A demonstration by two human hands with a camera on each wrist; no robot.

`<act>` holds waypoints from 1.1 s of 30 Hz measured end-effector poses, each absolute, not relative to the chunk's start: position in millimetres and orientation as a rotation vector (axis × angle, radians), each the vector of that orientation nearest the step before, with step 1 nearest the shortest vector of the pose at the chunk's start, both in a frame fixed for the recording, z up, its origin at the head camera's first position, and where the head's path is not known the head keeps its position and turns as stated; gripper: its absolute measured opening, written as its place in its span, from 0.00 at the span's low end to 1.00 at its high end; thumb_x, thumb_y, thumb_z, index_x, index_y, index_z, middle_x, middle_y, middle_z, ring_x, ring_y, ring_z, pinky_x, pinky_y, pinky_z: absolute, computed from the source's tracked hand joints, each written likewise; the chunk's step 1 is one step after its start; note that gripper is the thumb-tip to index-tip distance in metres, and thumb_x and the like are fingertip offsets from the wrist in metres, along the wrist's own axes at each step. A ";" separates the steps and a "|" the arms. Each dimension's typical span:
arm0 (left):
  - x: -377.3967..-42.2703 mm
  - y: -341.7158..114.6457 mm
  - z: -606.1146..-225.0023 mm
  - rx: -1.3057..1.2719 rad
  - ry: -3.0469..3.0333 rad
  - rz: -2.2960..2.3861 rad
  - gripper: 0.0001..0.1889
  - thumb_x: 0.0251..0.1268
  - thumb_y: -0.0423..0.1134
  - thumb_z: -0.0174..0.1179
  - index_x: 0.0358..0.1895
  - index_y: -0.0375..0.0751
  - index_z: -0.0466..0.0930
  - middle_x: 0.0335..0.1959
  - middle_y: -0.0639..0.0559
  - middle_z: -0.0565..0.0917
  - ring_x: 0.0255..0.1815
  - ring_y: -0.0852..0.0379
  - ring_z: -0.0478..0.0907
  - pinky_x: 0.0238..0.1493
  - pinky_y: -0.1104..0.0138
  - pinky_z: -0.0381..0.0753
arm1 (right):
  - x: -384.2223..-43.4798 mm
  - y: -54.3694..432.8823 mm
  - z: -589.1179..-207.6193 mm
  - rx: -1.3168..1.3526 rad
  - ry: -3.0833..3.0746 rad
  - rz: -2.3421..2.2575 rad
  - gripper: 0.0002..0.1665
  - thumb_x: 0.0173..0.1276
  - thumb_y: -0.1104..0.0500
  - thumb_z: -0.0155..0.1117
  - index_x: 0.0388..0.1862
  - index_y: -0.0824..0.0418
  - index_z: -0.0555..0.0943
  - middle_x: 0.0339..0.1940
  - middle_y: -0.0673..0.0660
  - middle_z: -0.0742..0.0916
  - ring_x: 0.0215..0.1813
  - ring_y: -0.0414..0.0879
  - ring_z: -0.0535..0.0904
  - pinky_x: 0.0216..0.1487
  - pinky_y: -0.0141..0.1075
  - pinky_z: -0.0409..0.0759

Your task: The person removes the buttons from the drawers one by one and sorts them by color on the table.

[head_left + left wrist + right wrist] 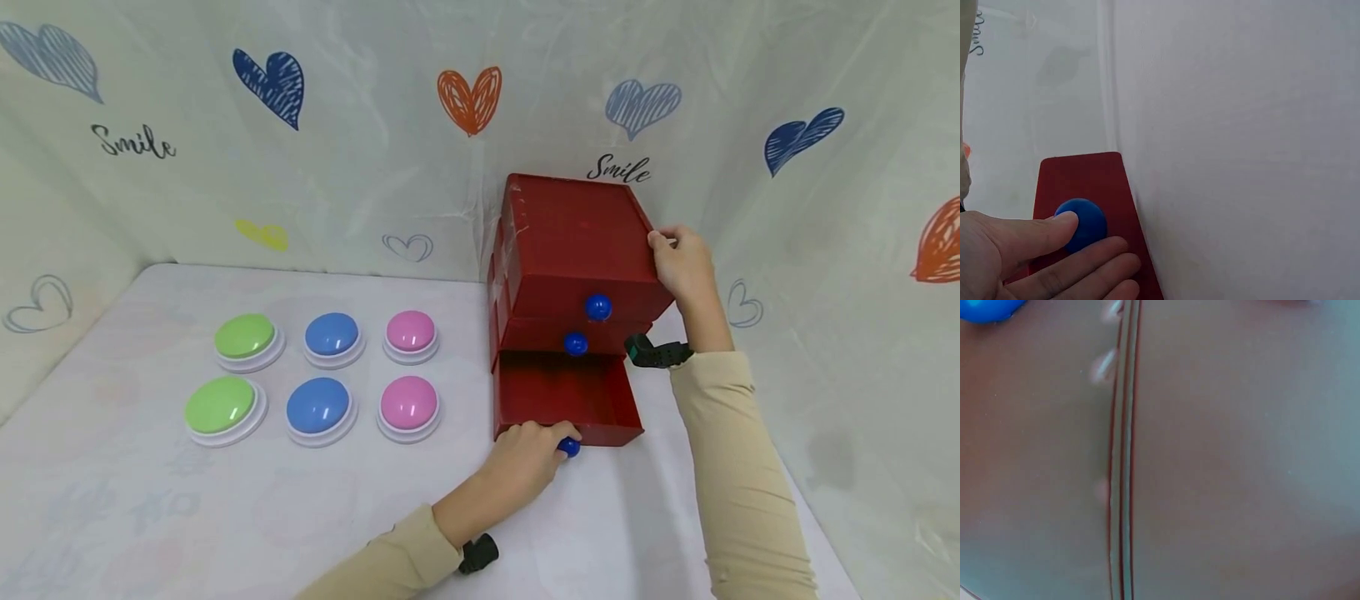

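A red cabinet of drawers (577,229) stands toward the right, each drawer front bearing a round blue knob. Its bottom drawer (566,392) is pulled out toward me. My left hand (525,458) pinches the blue knob (1088,222) of that drawer between thumb and fingers. Up at the cabinet's top right edge, my right hand (684,262) grips the rim, thumb on top; some of its fingers are hidden. Above the pulled-out drawer are the middle knob (576,343) and the top knob (598,307). In the right wrist view, red panel surfaces (1241,456) fill the picture.
Left of the cabinet, dome push buttons stand in two rows on the white tablecloth (300,517): green (220,406), blue (318,407) and pink (408,403) ones in front, the same colours behind. A white curtain (360,167) with printed hearts hangs behind.
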State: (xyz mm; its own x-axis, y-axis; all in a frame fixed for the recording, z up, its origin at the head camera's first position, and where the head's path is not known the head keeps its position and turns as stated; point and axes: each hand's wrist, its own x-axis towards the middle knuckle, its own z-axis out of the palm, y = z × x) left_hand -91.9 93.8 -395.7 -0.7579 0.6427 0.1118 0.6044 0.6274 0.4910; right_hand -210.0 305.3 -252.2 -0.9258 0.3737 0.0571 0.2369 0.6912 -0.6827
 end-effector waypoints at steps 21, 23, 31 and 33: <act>-104.7 99.6 -394.9 0.961 2.788 0.823 0.15 0.59 0.39 0.63 0.51 0.52 0.80 0.39 0.52 0.86 0.29 0.58 0.81 0.24 0.76 0.74 | -209.3 306.0 -253.9 -0.493 -2.717 1.053 0.33 0.74 0.45 0.34 0.68 0.64 0.63 0.54 0.68 0.75 0.48 0.56 0.76 0.50 0.46 0.78; -108.0 100.1 -394.2 0.949 2.786 0.839 0.15 0.59 0.39 0.63 0.50 0.52 0.80 0.39 0.51 0.86 0.26 0.59 0.80 0.22 0.78 0.71 | -209.8 305.8 -253.4 -0.489 -2.716 1.048 0.33 0.74 0.45 0.34 0.68 0.64 0.63 0.54 0.68 0.75 0.48 0.56 0.76 0.48 0.45 0.78; -120.9 103.6 -395.2 0.928 2.800 0.873 0.15 0.60 0.39 0.62 0.51 0.51 0.80 0.41 0.51 0.86 0.28 0.57 0.81 0.22 0.77 0.72 | -210.4 305.1 -251.8 -0.487 -2.710 1.059 0.33 0.74 0.45 0.34 0.68 0.64 0.63 0.54 0.68 0.75 0.48 0.56 0.75 0.48 0.46 0.77; -125.4 104.8 -396.0 0.917 2.808 0.877 0.15 0.60 0.39 0.62 0.51 0.51 0.80 0.41 0.51 0.86 0.28 0.58 0.81 0.22 0.77 0.72 | -209.9 304.9 -252.2 -0.488 -2.712 1.058 0.33 0.74 0.45 0.34 0.68 0.64 0.63 0.54 0.68 0.75 0.49 0.57 0.75 0.49 0.46 0.77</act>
State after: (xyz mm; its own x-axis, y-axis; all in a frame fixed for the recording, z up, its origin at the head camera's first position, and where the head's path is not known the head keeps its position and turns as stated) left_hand -125.4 104.8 -396.0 -0.8212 0.5589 0.1150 0.5250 0.6610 0.5361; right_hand -209.9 304.9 -252.2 -0.9280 0.3685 0.0555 0.2335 0.6910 -0.6840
